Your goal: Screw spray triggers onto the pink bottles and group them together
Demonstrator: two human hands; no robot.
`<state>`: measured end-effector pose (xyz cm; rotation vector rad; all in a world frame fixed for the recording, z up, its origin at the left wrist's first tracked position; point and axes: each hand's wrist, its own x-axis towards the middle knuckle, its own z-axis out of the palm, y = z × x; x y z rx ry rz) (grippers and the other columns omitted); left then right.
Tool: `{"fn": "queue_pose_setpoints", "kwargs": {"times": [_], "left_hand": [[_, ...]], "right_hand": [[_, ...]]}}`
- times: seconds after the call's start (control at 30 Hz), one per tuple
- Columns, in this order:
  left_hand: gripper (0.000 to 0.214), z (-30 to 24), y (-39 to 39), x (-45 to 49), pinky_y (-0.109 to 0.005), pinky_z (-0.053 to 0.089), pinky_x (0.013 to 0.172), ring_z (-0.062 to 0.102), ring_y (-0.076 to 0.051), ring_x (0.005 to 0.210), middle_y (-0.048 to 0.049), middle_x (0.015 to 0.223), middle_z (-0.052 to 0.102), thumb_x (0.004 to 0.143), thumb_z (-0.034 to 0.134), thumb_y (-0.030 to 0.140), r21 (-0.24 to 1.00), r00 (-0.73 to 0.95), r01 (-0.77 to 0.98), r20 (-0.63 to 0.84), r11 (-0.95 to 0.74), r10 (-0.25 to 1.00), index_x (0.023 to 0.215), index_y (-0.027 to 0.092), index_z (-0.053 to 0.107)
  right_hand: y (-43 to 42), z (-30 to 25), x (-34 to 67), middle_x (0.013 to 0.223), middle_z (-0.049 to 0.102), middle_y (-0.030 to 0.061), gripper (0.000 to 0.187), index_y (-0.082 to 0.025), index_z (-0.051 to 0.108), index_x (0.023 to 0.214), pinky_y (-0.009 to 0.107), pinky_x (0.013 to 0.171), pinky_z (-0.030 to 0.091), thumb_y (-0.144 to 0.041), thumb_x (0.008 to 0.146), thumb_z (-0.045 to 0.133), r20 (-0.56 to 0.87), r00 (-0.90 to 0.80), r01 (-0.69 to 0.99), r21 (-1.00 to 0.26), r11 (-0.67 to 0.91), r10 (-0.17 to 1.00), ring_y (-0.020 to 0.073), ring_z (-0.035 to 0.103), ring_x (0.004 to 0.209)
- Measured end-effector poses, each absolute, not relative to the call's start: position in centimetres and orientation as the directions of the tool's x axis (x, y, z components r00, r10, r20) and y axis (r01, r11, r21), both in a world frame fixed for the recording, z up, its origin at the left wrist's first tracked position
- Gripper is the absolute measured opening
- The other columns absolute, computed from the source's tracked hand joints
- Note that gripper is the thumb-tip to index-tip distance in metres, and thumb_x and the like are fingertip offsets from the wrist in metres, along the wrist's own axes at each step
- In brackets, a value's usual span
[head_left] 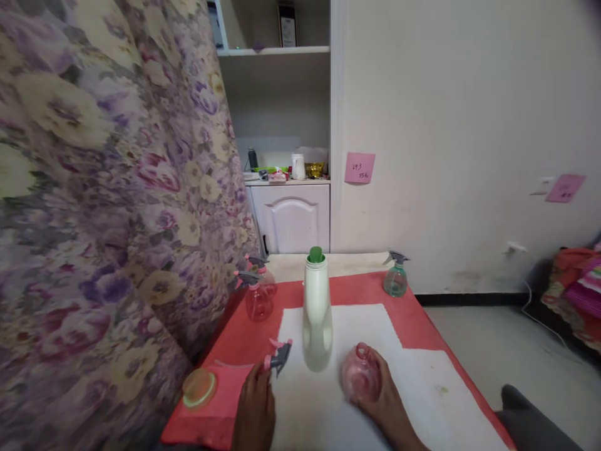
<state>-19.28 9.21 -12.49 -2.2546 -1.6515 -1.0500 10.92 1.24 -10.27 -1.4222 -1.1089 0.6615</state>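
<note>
My right hand [385, 401] is wrapped round the side of a round, clear pink spray bottle [360, 376], whose neck is uncovered. To the left, the fingers of my left hand [256, 401] are closed at the pink collar of a grey and pink trigger spray head [280, 357]. Its thin dip tube points left over the red cloth. Between my hands stands a tall pale green jug [317, 313], upright, with a green piece [315, 254] in its open mouth. An orange, green-rimmed cap or cup [199, 388] lies left of my left hand.
Two pink spray bottles with trigger heads [259, 302] stand at the back left, and a green one [397, 279] at the back right. White sheets [422, 376] cover part of the red cloth [211, 351]. A floral curtain [117, 219] hangs along the left side.
</note>
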Motion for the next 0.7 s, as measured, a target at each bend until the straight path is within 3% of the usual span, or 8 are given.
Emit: {"fn": "queue_pose_setpoints", "kwargs": {"times": [0.3,0.6,0.7], "left_hand": [[0.032,-13.2,9.6,-19.7,-0.047,0.053,0.103,0.06,-0.026,0.12,-0.0151,0.127,0.062,0.095,0.037,0.02,0.284,0.132,0.879,0.626,-0.382,0.769,0.116,0.016,0.06],[0.032,-13.8,10.1,-20.1,-0.046,0.054,0.102,0.062,-0.027,0.118,-0.0155,0.126,0.065,0.093,0.04,0.022,0.318,0.117,0.858,0.644,-0.403,0.756,0.116,0.017,0.062],[0.031,-14.5,10.7,-20.6,-0.043,0.056,0.099,0.065,-0.025,0.115,-0.0143,0.124,0.067,0.092,0.041,0.021,0.295,0.131,0.858,0.666,-0.421,0.734,0.112,0.018,0.064]], "right_hand": [[1.3,-8.4,12.2,0.14,0.058,0.0098,0.087,-0.027,0.045,0.138,0.044,0.109,0.043,-0.03,0.057,0.079,0.172,0.195,0.156,-0.977,0.142,0.966,0.0306,0.056,0.128],[2.3,-7.5,13.1,0.131,0.061,0.0126,0.092,-0.02,0.046,0.134,0.043,0.104,0.045,-0.03,0.05,0.081,0.144,0.042,0.048,-0.989,0.142,0.989,0.032,0.058,0.122],[2.6,-7.4,12.9,0.132,0.059,0.0138,0.093,-0.02,0.045,0.132,0.042,0.104,0.044,-0.038,0.049,0.083,0.173,0.023,0.022,-0.985,0.173,0.985,0.0323,0.057,0.123]]}}
